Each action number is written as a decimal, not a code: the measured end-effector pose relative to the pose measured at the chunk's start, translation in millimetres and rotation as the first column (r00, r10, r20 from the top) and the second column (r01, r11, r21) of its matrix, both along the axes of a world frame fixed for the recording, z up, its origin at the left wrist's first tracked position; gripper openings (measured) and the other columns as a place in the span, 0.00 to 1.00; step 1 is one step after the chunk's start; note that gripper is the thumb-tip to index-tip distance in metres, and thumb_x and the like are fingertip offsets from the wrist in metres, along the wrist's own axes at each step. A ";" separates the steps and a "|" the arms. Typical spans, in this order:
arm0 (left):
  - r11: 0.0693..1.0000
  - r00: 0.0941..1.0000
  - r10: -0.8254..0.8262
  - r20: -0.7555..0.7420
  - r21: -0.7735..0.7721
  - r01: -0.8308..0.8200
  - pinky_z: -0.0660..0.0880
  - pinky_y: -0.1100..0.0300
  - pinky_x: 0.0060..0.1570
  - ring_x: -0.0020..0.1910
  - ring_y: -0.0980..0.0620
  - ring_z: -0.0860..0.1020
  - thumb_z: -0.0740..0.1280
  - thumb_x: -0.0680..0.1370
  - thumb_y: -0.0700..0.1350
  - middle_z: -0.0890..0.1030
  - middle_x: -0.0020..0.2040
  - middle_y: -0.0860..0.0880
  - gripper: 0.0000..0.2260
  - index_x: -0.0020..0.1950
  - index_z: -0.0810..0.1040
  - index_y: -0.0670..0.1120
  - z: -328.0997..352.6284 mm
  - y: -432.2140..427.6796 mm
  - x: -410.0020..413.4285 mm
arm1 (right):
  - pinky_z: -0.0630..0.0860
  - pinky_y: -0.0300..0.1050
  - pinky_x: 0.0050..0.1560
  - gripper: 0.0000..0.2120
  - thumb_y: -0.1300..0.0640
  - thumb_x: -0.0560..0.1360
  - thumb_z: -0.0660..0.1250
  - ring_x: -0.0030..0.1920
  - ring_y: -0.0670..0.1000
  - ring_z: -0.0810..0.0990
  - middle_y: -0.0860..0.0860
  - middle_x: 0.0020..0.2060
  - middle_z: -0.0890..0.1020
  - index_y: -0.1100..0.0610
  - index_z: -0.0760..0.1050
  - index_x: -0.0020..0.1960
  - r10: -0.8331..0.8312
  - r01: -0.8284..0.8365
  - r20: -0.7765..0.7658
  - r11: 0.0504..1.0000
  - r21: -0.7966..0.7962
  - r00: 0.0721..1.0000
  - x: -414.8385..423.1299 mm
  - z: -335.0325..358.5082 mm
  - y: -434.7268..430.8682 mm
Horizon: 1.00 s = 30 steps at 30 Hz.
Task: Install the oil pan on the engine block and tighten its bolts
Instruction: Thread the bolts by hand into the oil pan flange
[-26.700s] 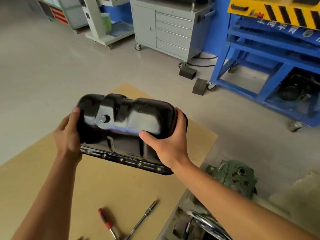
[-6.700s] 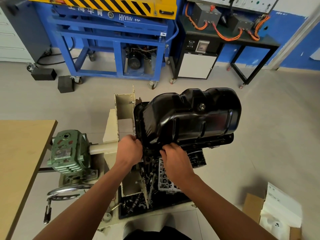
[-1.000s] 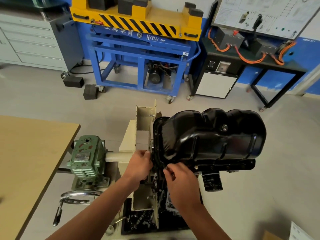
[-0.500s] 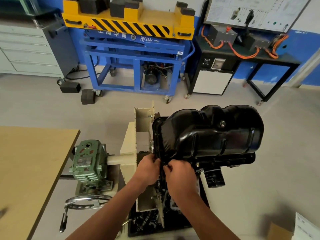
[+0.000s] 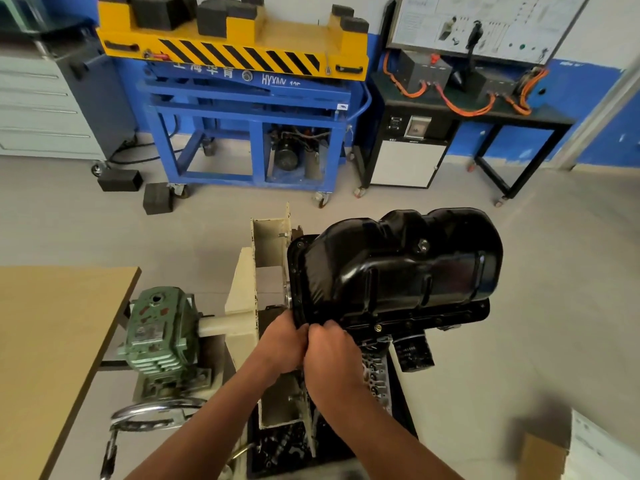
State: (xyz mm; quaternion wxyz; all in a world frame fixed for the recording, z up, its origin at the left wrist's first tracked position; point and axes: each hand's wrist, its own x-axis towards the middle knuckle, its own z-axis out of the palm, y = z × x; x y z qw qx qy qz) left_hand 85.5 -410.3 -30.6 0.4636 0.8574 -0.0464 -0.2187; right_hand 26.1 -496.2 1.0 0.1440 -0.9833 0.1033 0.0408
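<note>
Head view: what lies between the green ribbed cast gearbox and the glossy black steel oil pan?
The cream-painted metal stand upright, shown in the head view.

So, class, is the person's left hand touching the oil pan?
Touching. The head view shows the left hand gripping the oil pan at its near flange corner.

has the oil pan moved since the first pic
Yes. The oil pan was held over the table. It now sits well to the right of the table, off its edge, mounted at the stand.
</note>
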 end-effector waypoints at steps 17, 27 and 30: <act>0.998 1.000 -0.012 0.016 0.061 0.011 0.75 0.57 0.49 0.52 0.45 0.80 0.61 0.84 0.46 0.82 0.56 0.43 0.12 0.64 0.75 0.43 -7.4 -0.5 2.1 | 0.80 0.48 0.48 0.09 0.56 0.81 0.62 0.49 0.53 0.81 0.52 0.52 0.81 0.56 0.80 0.55 0.030 -0.062 0.271 0.992 0.113 0.962 -13.0 -18.5 -8.0; 0.999 1.000 -0.022 0.020 0.036 0.022 0.71 0.61 0.43 0.50 0.48 0.80 0.61 0.84 0.46 0.82 0.54 0.46 0.11 0.63 0.75 0.44 -9.5 2.3 2.8 | 0.78 0.47 0.44 0.09 0.58 0.81 0.64 0.41 0.50 0.78 0.51 0.42 0.81 0.58 0.81 0.45 -0.146 0.073 0.278 0.964 0.257 0.949 -8.2 -18.1 -6.7; 0.999 0.999 -0.028 0.015 0.043 0.027 0.70 0.65 0.36 0.44 0.51 0.79 0.61 0.84 0.46 0.81 0.51 0.47 0.10 0.62 0.74 0.45 -11.6 2.0 5.1 | 0.79 0.43 0.43 0.08 0.58 0.80 0.64 0.41 0.47 0.79 0.48 0.41 0.81 0.55 0.81 0.46 -0.187 0.109 0.257 0.951 0.290 0.948 -5.5 -12.6 -7.1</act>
